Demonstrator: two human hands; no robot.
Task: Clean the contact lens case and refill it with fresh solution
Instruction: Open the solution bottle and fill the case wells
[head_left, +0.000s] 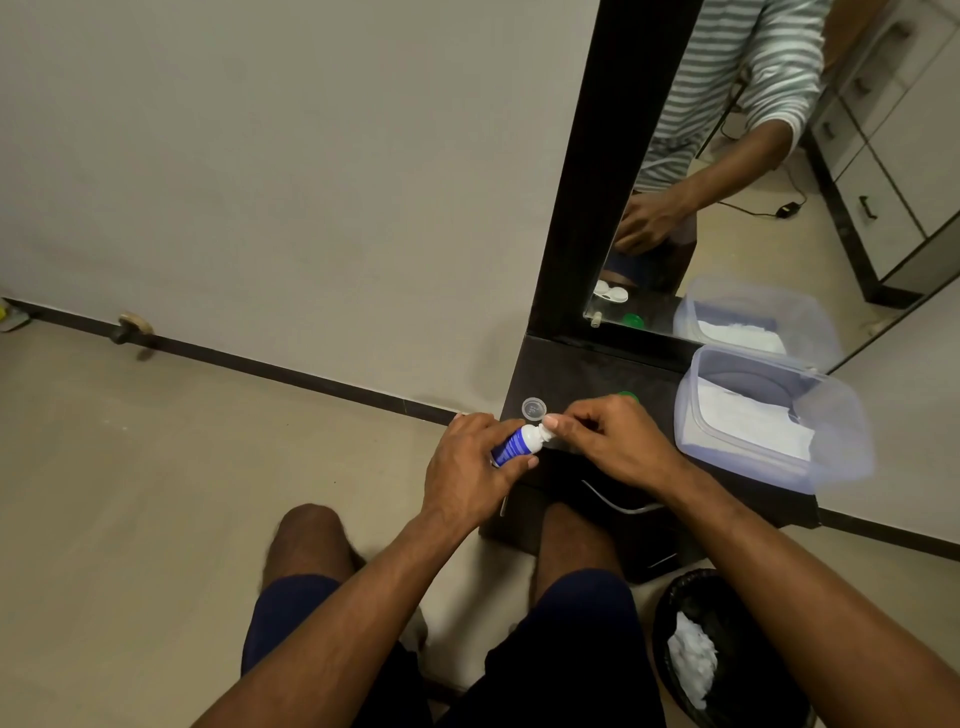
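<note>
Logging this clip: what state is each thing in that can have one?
solution bottle: uncapped, tilted, gripped by left hand
right hand: fingertips at bottle tip; whether it holds anything cannot be told
clear cap: off, lying on the dark shelf
green cap: on shelf, mostly hidden
plastic container: lidless, white tissue inside
bin: holds crumpled tissue

- My left grip (475, 467) curls round a bottle (517, 445), thumb on its near side, forearm reaching in from lower left.
- My right grip (605, 439) has fingers curled, thumb and forefinger pinching at the bottle's tip, forearm coming from lower right.
</note>
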